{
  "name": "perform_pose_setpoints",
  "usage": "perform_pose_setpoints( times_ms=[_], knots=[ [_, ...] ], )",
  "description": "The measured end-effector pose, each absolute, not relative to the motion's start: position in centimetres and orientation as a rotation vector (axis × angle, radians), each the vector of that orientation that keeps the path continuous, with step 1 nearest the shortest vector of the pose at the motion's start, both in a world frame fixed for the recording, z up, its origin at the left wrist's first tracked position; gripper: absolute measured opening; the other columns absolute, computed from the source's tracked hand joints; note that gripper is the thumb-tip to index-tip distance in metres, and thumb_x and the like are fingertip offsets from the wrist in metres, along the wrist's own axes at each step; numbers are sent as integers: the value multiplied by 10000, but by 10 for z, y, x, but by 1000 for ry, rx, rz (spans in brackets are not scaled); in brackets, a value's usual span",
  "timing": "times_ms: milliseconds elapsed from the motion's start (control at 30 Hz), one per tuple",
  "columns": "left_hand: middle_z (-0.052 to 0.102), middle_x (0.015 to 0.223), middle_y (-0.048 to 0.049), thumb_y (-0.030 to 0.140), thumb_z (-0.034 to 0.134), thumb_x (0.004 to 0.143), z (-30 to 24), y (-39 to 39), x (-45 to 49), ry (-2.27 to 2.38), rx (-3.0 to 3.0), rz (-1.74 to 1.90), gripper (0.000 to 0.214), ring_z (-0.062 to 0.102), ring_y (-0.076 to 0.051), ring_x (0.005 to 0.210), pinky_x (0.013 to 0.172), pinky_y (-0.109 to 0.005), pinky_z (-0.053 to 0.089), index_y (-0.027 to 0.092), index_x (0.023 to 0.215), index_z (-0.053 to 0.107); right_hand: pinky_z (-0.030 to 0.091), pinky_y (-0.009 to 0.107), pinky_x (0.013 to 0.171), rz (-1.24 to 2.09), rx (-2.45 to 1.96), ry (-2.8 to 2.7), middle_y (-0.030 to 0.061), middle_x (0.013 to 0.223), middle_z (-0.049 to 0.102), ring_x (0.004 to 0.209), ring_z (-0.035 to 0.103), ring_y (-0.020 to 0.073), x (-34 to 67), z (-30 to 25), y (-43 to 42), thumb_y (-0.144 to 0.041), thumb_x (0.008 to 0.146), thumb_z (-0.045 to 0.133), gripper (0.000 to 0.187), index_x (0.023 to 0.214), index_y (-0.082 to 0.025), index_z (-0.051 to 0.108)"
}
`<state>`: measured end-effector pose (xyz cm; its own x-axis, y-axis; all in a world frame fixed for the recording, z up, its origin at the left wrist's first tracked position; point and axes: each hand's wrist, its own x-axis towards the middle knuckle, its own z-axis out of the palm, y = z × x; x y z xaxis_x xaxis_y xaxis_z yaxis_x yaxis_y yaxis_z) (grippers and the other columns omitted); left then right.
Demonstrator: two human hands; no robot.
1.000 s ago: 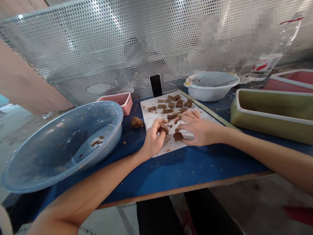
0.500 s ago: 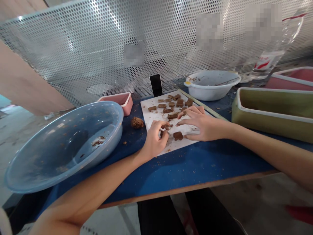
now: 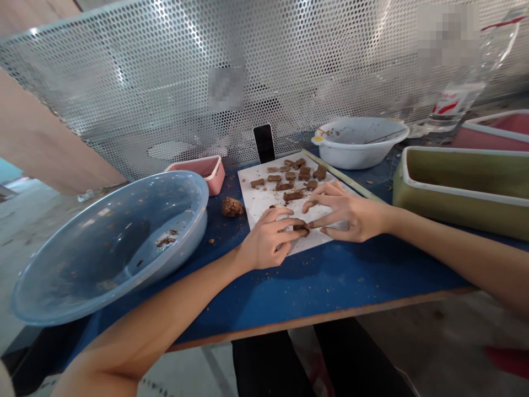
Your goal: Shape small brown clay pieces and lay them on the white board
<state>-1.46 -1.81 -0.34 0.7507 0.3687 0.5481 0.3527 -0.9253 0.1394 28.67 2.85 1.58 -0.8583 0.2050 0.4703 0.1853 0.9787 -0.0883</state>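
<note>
A small brown clay-like piece [image 3: 300, 227] lies near the front of a white board or sheet [image 3: 256, 201]. My left hand [image 3: 270, 234] reaches over the front left of it, fingers stretched out and touching the piece from the left. From the right, my right hand [image 3: 347, 215] has its fingers spread, and one fingertip touches the piece's right side. Neither hand grips it; fingers partly cover it. Behind my hands, several shaped brown pieces [image 3: 292, 196] are laid out among crumbs. A rough brown lump [image 3: 232, 207] sits left of the sheet.
On the left, a big blue basin [image 3: 194, 231] leans over the blue table [image 3: 330, 275]. A pink tub [image 3: 217, 176], a phone [image 3: 263, 144] and a white basin [image 3: 355, 157] stand behind. At right are a green trough [image 3: 458, 204] and a clear bottle [image 3: 454, 102].
My left hand has moved right and flattened, its fingers now reaching the brown piece. My right hand has shifted slightly, a fingertip at the piece's side.
</note>
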Motion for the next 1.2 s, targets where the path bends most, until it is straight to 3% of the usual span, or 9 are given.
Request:
perform_pose_setpoints(
  times_ms=[200,533,667,833,1000,1200],
  knots=[
    [806,1295,-90,-2,540,953,-7,-18,-15,610,2832,1044,481,631,-320,1301,1088,-588,588,235,1268,816,432,557,1081,29,-307,-2659,113,1405,664,1282,526,336,287,16,28,-260,1024,703,247,1202,-317,863],
    [761,1212,-121,-33,548,932,-9,-18,-15,639,2798,1186,382,615,-312,1222,1007,-546,619,195,1072,820,428,546,1056,-8,-299,-2629,125,1389,674,1284,541,340,287,14,27,-258,1036,676,275,1244,-316,846],
    [743,1170,-122,-30,515,971,-11,-15,-13,741,2696,1325,358,643,-283,1140,955,-503,614,179,1125,762,428,567,1087,-82,-316,-2587,132,1365,693,1284,548,348,285,12,28,-259,1032,687,232,1203,-277,842],
    [731,1171,-110,-7,509,995,-15,-14,-14,779,2665,1259,341,634,-283,1149,965,-491,592,190,1185,712,441,536,1058,-88,-319,-2611,119,1378,684,1258,550,337,283,13,24,-245,1024,676,338,1326,-321,807],
    [672,1286,-146,192,672,1018,-16,-16,-14,907,2565,1012,417,648,-321,1252,976,-483,629,206,1431,614,457,565,1050,-62,-282,-2673,140,1409,635,1259,534,347,282,16,20,-257,1019,675,316,1294,-312,820],
    [626,1339,-146,409,776,1026,-21,-13,-14,972,2510,883,510,660,-315,1243,977,-476,644,250,1475,593,478,567,1075,-41,-277,-2666,124,1413,619,1265,544,335,282,15,20,-249,985,701,378,1336,-344,806]
  ],
)
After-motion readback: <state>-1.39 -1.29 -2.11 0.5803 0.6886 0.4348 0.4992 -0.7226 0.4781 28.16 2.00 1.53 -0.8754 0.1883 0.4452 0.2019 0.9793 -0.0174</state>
